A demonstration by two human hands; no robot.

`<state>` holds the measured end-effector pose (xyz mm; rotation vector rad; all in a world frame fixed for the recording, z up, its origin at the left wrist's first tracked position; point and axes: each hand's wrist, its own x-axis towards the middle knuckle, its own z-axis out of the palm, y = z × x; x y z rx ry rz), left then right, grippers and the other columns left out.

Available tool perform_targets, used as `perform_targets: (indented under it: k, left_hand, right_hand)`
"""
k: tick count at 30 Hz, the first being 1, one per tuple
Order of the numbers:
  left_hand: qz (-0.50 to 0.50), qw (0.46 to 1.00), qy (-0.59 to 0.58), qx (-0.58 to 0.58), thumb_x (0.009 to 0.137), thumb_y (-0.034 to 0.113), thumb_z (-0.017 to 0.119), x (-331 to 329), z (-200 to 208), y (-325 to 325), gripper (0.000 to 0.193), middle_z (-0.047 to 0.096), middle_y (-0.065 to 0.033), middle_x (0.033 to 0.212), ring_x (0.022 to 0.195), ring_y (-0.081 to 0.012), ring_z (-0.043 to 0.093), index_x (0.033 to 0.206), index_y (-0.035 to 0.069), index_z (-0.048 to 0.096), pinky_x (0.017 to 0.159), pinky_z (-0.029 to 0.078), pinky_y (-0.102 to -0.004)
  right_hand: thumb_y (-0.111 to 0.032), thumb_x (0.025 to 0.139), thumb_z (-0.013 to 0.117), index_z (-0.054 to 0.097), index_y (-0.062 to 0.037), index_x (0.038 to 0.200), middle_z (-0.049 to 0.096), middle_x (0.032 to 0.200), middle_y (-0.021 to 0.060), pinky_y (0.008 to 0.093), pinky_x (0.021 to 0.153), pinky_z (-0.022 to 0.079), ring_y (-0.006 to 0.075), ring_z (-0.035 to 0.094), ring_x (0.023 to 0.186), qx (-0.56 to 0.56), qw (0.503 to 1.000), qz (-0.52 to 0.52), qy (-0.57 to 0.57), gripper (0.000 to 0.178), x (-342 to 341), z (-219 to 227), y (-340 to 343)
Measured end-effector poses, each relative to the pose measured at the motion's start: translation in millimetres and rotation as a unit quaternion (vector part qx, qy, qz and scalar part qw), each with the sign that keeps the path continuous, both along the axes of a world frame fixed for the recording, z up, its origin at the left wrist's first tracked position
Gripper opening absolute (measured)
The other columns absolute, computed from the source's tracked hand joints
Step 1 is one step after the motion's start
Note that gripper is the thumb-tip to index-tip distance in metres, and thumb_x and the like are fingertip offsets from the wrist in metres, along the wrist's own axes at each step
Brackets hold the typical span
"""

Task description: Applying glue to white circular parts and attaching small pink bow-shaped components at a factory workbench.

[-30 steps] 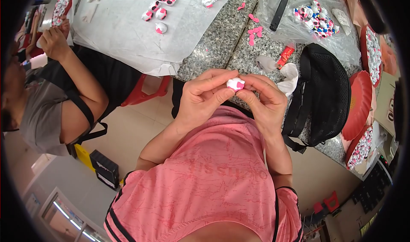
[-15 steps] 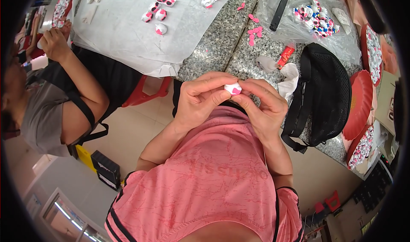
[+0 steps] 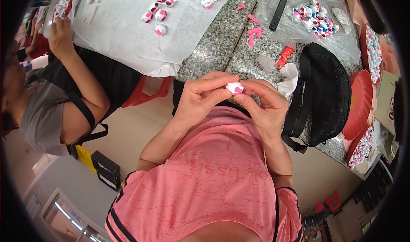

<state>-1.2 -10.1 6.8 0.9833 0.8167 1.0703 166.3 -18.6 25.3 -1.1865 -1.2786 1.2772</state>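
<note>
A small rounded white piece with a pink patch (image 3: 235, 87) is pinched between the fingertips of both hands, above my lap at the table's edge. My left hand (image 3: 204, 93) grips its left side with thumb and forefinger. On the other side, the thumb and forefinger of my right hand (image 3: 265, 103) press against it. Similar white pieces with pink and black parts (image 3: 160, 15) lie on the white sheet (image 3: 128, 32) at the upper left. Three plainer white pieces (image 3: 207, 2) sit near that sheet's right edge. Loose pink bow-like bits (image 3: 253, 36) are scattered on the granite tabletop (image 3: 209, 56).
A black mesh bag (image 3: 329, 96) lies right of my hands, beside a red scalloped tray (image 3: 361, 105). Crumpled white cloth (image 3: 288, 80) and a red wrapper (image 3: 285, 56) are nearer. A clear plastic bag (image 3: 273, 11) holds colourful pieces. A co-worker (image 3: 64, 101) sits at left by a red stool (image 3: 147, 90).
Both hands keep their pinch on the white and pink piece, which has shifted very slightly right and turned a little. At left, the co-worker's hand has risen.
</note>
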Motion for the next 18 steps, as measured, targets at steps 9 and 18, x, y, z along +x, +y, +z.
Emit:
perform_targets:
  k: [9,18]
  left_hand:
    - [-0.011,0.999,-0.040,-0.024,0.082,-0.005,0.055,2.0,0.8,0.3,0.031,0.056,-0.0094,0.109,0.097,-0.0129,0.054,0.113,0.000,0.057,0.084,0.043,-0.0230]
    - [-0.003,0.999,-0.040,-0.009,0.083,-0.007,0.053,4.3,7.9,1.6,0.031,0.053,-0.0110,0.110,0.101,-0.0153,0.053,0.114,-0.002,0.056,0.087,0.043,-0.0258]
  right_hand:
    - [0.009,0.072,0.066,0.061,0.0059,0.098,0.059,0.093,0.0093,0.0226,0.074,0.046,0.0121,0.057,0.082,-0.033,0.999,-0.011,0.031,0.026,-0.8,-2.7,0.8]
    - [0.009,0.074,0.065,0.061,0.0059,0.099,0.058,0.094,0.0091,0.0229,0.075,0.046,0.0124,0.057,0.083,-0.046,0.998,-0.011,0.041,0.025,-0.8,-4.6,0.0]
